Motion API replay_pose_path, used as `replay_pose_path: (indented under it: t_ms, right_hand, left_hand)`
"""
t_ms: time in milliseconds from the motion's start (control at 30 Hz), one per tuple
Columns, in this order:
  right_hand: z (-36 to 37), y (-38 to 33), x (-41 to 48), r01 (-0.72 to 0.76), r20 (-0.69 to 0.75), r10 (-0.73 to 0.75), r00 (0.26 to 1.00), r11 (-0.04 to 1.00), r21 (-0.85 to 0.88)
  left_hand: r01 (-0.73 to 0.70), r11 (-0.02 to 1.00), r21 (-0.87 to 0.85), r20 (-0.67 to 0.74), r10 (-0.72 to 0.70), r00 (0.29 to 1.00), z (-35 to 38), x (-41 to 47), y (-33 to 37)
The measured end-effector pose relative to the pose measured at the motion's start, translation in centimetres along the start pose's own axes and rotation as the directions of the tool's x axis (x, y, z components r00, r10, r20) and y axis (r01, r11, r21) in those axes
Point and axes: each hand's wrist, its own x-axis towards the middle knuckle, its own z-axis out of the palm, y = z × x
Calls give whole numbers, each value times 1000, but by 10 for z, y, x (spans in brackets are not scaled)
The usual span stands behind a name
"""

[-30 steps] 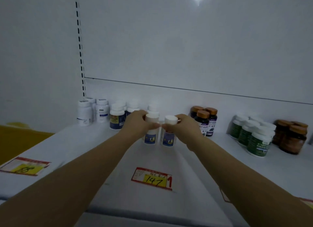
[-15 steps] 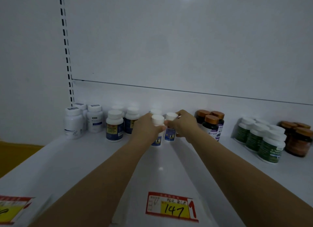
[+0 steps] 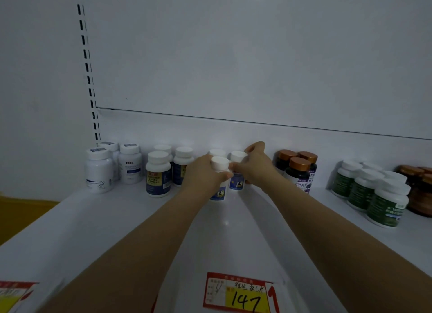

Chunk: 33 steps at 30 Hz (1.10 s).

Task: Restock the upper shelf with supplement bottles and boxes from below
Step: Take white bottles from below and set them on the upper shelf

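**Both hands on two small bottles, mid-shelf**

Left hand (image 3: 203,176): fingers curled round a small white plastic bottle with white cap and blue label (image 3: 220,164). Thumb tip lies across its front just under the cap. Bottle upright; whether its base touches the flat white shelf (image 3: 93,221) cannot be told.

Right hand (image 3: 257,166): fingers wrapped round a second white-capped bottle with the same blue label (image 3: 237,184), thumb toward the cap, one finger raised behind it. This bottle is upright, just behind and right of the first; the two nearly touch. Both sit at centre frame, toward the back of the shelf. A third white cap (image 3: 217,152) shows directly behind them, body hidden.

Outward, left of centre:
- White-capped bottles with navy-and-yellow labels (image 3: 158,176), in a cluster.
- Further left, by the black-slotted shelf upright (image 3: 87,62): plain white bottles with barcode stickers on the caps (image 3: 99,170).

Outward, right of centre:
- Dark bottles with copper-coloured caps (image 3: 298,172), close to the right wrist.
- Far right: white-capped bottles with green labels (image 3: 385,202), then brown jars with brown lids (image 3: 420,193) at the frame edge.

Lower centre, at the shelf front: red-and-yellow price tag handwritten "147" (image 3: 243,294). Lower left corner: another red-and-yellow tag (image 3: 11,296), partly cut off. Both forearms bare, reaching up from the bottom of the frame.
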Motion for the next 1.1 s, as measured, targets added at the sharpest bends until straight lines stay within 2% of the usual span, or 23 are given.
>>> replay_pose_path:
  t_ms: [133,300,567,767,867,967,1100]
  right_hand:
    - [2,0,2,58,8,-58,998,996,-70]
    - [7,-1,2,149,14,-149,989,974,-169]
    - [-6,-6,5,127,172,-90,981,968,-215]
    - [-20,-8,-3,193,199,-138,970,937,-291]
    - [-34,-10,-14,269,219,-192,957,869,-415]
    - [-48,-14,-33,328,240,-233,942,785,-526]
    - [-69,-20,-71,377,289,-246,925,695,-612]
  left_hand:
    - [-34,995,92,12,33,999,1,0,1]
    - [-11,979,205,24,7,1000,4,1,2]
    - [14,940,340,56,-35,998,9,-8,3]
    - [69,911,406,71,-107,992,6,-13,10]
    - [60,878,475,57,-99,993,-2,-27,13]
    - [65,799,598,103,-157,982,-13,-45,17]
    - [33,735,678,169,-200,965,-28,-76,25]
